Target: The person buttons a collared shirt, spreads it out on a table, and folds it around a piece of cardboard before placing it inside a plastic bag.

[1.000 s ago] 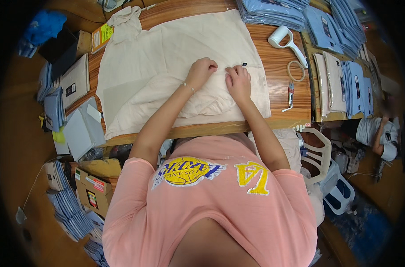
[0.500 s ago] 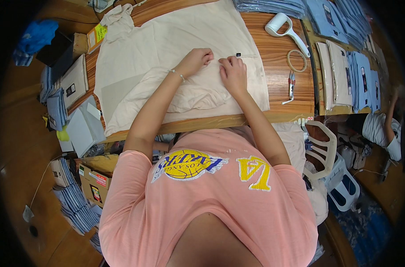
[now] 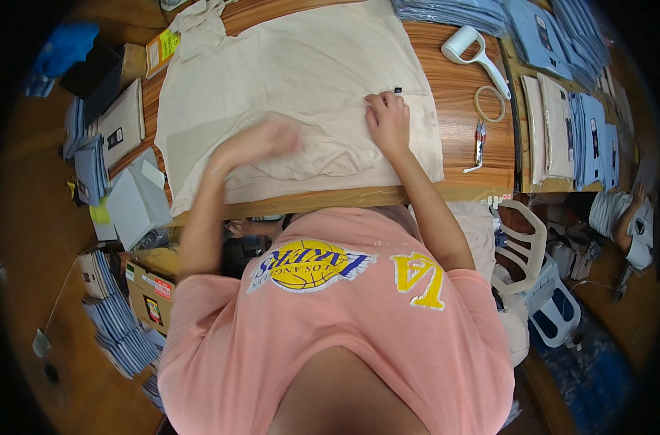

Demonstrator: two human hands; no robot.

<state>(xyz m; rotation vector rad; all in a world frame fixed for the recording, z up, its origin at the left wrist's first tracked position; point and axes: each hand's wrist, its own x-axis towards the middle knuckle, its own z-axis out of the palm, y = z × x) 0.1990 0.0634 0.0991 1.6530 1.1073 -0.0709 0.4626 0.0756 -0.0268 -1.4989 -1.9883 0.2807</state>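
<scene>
Bagged blue garments (image 3: 449,14) stacked around a worktable (image 3: 460,109) spread with beige cloth (image 3: 308,65) mark a clothing workshop.

Two bare hands, the left hand (image 3: 268,139) and the right hand (image 3: 388,122), are showing over one wide cream cloth garment (image 3: 301,69); one small square black label (image 3: 398,90) is sitting just beyond the right; to its right, one white plastic handled roller (image 3: 459,45), one thin round tan ring (image 3: 476,106) and one slim red-and-silver metal tool (image 3: 480,141) are lying; farther right, two flat cream plastic-wrapped packets (image 3: 558,127) are lying side by side
</scene>
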